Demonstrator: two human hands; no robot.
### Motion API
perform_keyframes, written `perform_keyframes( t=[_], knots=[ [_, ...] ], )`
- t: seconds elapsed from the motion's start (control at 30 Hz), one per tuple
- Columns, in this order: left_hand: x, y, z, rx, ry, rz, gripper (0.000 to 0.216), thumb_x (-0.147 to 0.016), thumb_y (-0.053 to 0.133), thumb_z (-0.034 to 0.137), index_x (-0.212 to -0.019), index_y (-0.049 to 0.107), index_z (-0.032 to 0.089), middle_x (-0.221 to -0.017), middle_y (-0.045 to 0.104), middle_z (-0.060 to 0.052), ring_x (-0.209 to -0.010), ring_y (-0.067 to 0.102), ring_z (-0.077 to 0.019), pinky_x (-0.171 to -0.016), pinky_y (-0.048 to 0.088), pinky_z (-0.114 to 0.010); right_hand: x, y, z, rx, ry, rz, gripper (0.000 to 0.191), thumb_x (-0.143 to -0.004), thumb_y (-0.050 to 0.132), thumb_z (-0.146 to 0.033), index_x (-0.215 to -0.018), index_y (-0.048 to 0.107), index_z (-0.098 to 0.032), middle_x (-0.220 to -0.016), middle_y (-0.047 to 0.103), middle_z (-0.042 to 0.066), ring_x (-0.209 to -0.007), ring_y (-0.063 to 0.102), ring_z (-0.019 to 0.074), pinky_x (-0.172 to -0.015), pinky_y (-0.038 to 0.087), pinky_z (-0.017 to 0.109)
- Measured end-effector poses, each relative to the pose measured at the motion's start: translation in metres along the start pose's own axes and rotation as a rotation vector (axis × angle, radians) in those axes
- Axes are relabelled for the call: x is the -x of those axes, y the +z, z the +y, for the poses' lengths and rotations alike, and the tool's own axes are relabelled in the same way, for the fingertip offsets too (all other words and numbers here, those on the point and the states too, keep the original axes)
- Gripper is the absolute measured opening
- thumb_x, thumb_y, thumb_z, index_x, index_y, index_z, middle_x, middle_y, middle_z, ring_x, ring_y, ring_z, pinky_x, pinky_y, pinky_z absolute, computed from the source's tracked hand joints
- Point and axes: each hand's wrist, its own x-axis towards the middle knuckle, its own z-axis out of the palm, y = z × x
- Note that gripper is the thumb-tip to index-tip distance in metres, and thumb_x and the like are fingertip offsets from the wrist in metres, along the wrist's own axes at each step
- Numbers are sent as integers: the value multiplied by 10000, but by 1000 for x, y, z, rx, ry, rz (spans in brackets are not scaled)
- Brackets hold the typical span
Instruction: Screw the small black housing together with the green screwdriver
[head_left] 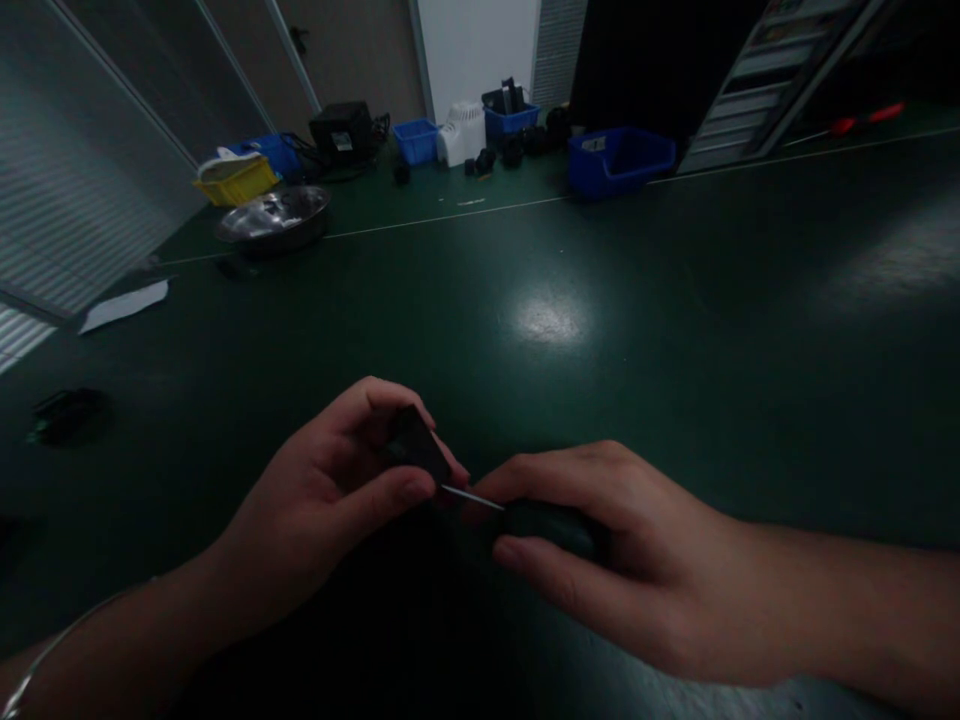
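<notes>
My left hand [330, 500] pinches a small black block-shaped part [416, 445] between thumb and fingers, low over the dark green table [570, 320]. My right hand [600, 540] is wrapped round the dark handle of a screwdriver [551, 525]. Its thin metal shaft [472, 496] points left and its tip meets the black part. Both hands are close together near the table's front edge.
A steel bowl [274, 220] stands at the back left, next to a yellow bin [236, 180]. Blue bins [619, 155], a black box [341, 130] and a white device [461, 130] line the far edge. White paper [124, 305] and a dark object [67, 415] lie left.
</notes>
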Motion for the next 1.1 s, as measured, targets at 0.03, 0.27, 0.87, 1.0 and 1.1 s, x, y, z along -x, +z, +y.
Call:
perform_keyframes(
  t=[0.03,0.27,0.87,1.0,1.1],
  knots=[
    [0,0,0,-15,-4,13,189,-904,695,338,-1075,625,297,-885,739,39,-769,688,-114,-670,535,-157,0,0,0,-14,0,-9,277,-957,567,-232,-1202,662,-144,-1022,780,87,-905,736,194,-669,549,211],
    [4,0,-4,-363,49,37,315,-1011,472,429,-1314,559,425,-826,630,43,-679,568,-105,-597,473,-160,0,0,-2,46,-12,26,279,-953,579,-242,-1189,673,-127,-1035,781,108,-906,736,200,-627,550,192],
    [8,-1,1,-764,231,20,408,-1010,486,273,-1378,476,449,-1278,651,94,-1019,639,-131,-897,478,-167,0,2,1,60,-46,62,250,-955,573,-230,-1167,679,-150,-1023,787,102,-884,746,199,-558,545,174],
    [9,0,-1,-737,183,1,338,-1021,452,276,-1336,504,389,-1030,698,55,-842,657,-118,-725,499,-164,0,2,1,48,-34,59,204,-955,570,-230,-1099,695,-160,-1025,789,104,-892,747,208,-520,533,173],
    [7,2,-4,-632,156,14,245,-1020,452,295,-1245,543,329,-836,656,57,-685,633,-105,-606,481,-166,1,3,1,74,-12,53,265,-950,579,-252,-1167,677,-135,-1023,787,117,-882,749,215,-561,551,190]
  ],
)
